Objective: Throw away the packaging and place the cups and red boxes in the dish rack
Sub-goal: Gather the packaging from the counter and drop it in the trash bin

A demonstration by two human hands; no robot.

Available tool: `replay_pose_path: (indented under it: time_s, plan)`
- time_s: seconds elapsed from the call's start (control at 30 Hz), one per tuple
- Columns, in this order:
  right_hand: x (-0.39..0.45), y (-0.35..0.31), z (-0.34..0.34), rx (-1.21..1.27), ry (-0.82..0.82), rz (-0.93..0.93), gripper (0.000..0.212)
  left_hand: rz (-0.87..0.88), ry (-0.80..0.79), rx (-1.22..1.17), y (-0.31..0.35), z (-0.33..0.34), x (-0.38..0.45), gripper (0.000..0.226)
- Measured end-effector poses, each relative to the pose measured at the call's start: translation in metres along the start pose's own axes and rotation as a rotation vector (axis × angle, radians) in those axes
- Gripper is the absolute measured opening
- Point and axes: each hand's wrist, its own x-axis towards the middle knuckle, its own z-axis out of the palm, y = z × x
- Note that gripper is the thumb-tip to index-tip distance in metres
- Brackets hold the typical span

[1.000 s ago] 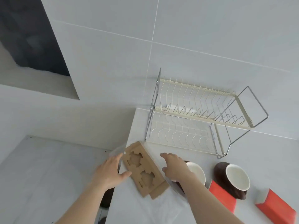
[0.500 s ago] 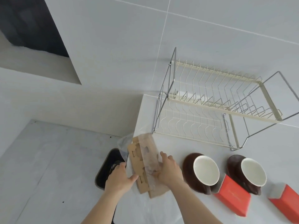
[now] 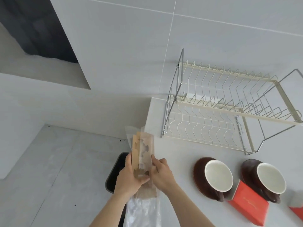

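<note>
A white counter (image 3: 180, 161) carries a two-tier wire dish rack (image 3: 221, 115) at the back, empty on both levels, and in front of it two brown cups with white insides (image 3: 218, 175) (image 3: 271, 177), each beside a red box (image 3: 247, 205) (image 3: 297, 212). Down on the floor, just past the counter's left edge, stands a dark waste bin (image 3: 114, 172), mostly hidden by the hands. The packaging, a cut-out cardboard insert (image 3: 141, 154) wrapped in clear plastic film (image 3: 142, 212), stands nearly on edge at that counter edge, its long axis running away from the person, film trailing below. Both hands clamp it: the left hand (image 3: 129, 179) has its fingers closed round the near left side with the thumb across the face, and the right hand (image 3: 161, 174) pinches the right edge. The bin lies directly left of and below the bundle, nearer the left hand, so the drop should call for a short swing leftward. Both forearms reach forward and converge.
</note>
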Motion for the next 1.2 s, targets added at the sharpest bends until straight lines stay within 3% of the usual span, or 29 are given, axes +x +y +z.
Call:
replay_pose_path:
  time_s: [0.13, 0.3, 0.47, 0.6, 0.7, 0.83, 1.03, 1.2]
  plan:
    - [0.005, -0.008, 0.003, 0.039, 0.008, -0.072, 0.049, -0.052, 0.066, -0.102, -0.014, -0.013, 0.009, 0.096]
    - [0.02, -0.034, 0.02, 0.177, 0.042, -0.05, 0.051, -0.106, 0.159, -0.424, -0.02, -0.048, 0.023, 0.069]
    - [0.04, -0.074, 0.044, 0.348, 0.003, -0.032, 0.053, -0.207, 0.24, -0.425, -0.039, -0.087, 0.043, 0.043]
    - [0.063, -0.096, 0.072, 0.203, 0.0, 0.042, 0.057, -0.226, 0.292, -0.198, -0.069, -0.113, 0.058, 0.036]
    - [0.079, -0.103, 0.093, 0.061, -0.009, 0.094, 0.055, -0.258, 0.242, -0.091, -0.092, -0.121, 0.071, 0.031]
    - [0.099, -0.099, 0.121, -0.129, -0.046, 0.178, 0.04, -0.324, 0.203, -0.127, -0.125, -0.114, 0.086, 0.057]
    - [0.128, -0.068, 0.156, -0.275, -0.119, 0.322, 0.025, -0.4, 0.074, -0.107, -0.18, -0.081, 0.102, 0.02]
    - [0.154, -0.046, 0.187, -0.393, -0.167, 0.385, 0.021, -0.431, -0.052, -0.032, -0.217, -0.053, 0.118, 0.014]
